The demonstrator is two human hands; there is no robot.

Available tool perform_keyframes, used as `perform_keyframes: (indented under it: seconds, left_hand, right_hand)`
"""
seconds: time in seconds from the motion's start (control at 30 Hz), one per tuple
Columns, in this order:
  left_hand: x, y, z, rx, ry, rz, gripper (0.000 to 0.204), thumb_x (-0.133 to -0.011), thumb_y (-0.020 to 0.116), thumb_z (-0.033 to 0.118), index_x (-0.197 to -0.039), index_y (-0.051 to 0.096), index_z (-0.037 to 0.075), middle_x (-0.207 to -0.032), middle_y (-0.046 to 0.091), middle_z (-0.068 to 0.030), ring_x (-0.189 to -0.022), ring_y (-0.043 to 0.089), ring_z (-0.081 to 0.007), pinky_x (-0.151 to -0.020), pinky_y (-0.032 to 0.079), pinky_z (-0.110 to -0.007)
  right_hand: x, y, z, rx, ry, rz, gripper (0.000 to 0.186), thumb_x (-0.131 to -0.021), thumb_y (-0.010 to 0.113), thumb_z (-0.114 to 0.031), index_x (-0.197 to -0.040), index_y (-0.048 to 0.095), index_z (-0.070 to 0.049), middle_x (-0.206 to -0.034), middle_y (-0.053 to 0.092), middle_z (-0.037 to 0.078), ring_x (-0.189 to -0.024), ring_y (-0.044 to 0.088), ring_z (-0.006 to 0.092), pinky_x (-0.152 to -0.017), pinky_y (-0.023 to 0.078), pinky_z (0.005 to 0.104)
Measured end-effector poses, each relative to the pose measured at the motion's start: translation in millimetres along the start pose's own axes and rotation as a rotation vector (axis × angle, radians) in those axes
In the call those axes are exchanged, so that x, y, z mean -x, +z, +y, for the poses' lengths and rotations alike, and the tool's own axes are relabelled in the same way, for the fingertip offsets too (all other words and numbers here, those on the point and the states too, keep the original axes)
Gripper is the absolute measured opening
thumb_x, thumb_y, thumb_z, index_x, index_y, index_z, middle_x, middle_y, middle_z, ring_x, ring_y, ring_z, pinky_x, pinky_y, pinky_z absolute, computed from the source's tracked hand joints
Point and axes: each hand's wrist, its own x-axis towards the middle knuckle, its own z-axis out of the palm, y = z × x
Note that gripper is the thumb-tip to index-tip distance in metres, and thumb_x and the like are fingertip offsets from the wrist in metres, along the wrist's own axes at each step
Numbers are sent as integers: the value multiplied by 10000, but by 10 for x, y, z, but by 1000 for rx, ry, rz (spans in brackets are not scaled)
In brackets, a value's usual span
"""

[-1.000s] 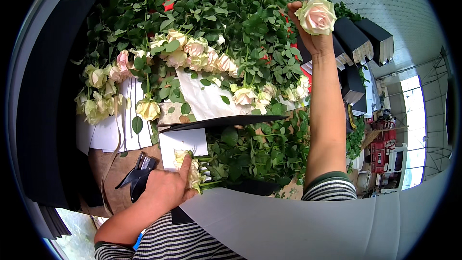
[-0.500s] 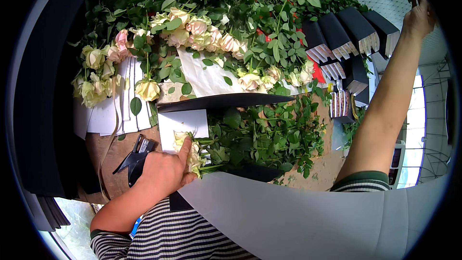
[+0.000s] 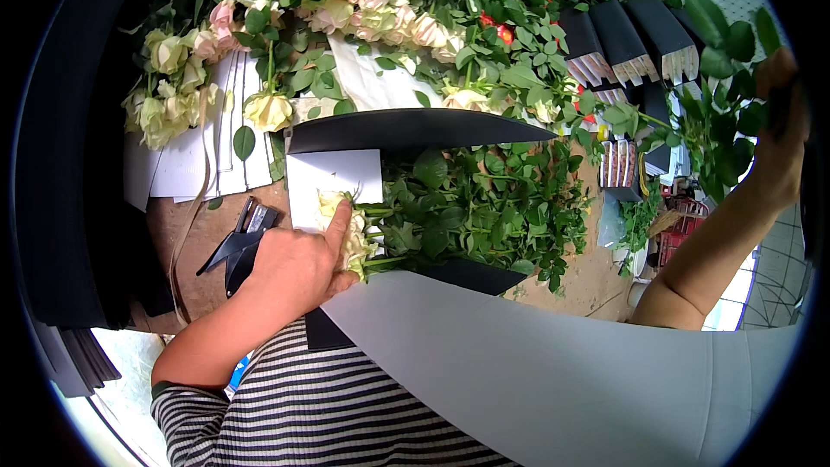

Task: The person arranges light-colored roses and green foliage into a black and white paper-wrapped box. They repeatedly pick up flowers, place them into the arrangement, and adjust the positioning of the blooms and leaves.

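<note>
My left hand [image 3: 298, 264] lies on a small bunch of cream roses [image 3: 350, 238]. Its forefinger is stretched over the flower heads and the other fingers curl at the stems. The bunch rests on a white sheet [image 3: 320, 177], and its leafy stems [image 3: 484, 216] run to the right over black paper. My right hand [image 3: 782, 134] is raised far out at the right edge, closed on a leafy rose stem [image 3: 722, 121] that hangs to its left. The flower head of that stem is not visible.
Black shears [image 3: 238, 246] lie on the brown table just left of my left hand. Piles of cream and pink roses [image 3: 363, 9] fill the back. Stacked white sheets [image 3: 194, 160] lie at left, black wrapped bundles [image 3: 640, 35] at back right, and a large white sheet [image 3: 562, 372] in front.
My right arm swung from above the rose pile out to the far right, carrying the stem; its pink-cream flower head has left view. My left hand stayed on the cream bunch.
</note>
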Motion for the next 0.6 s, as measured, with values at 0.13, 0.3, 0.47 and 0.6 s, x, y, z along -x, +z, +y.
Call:
perform_keyframes:
  seconds: [0.13,0.3,0.47,0.6]
  left_hand:
    - [42,113,-45,103,-29,-2,877,-745,732,471,-1399,423,-24,-562,595,-95,-519,616,-278,-504,482,-368]
    - [50,86,-69,132,-11,-70,855,-775,715,428,-1427,371,-6,-643,632,-66,-590,648,-254,-497,476,-353]
    - [40,21,-51,169,-41,-139,811,-764,733,375,-1389,412,-30,-712,670,-60,-653,676,-225,-545,502,-324]
    - [55,84,-71,191,-54,-89,810,-779,722,390,-1408,395,-3,-696,668,-52,-641,675,-225,-537,498,-333]
  right_hand:
    - [684,1629,-976,-640,219,-827,148,-828,625,-9,-975,625,10,-845,623,148,-714,605,325,-615,474,336]
    - [1351,2621,-1466,-675,328,-643,216,-865,628,-43,-1080,638,-20,-867,633,148,-750,617,343,-667,504,379]
    - [1594,3001,-1375,-767,327,-610,143,-889,615,-45,-1009,635,28,-880,635,166,-752,606,335,-713,492,358]
    - [1661,2966,-1317,-824,306,-706,133,-886,603,-33,-1002,636,25,-860,622,158,-768,596,317,-715,486,353]
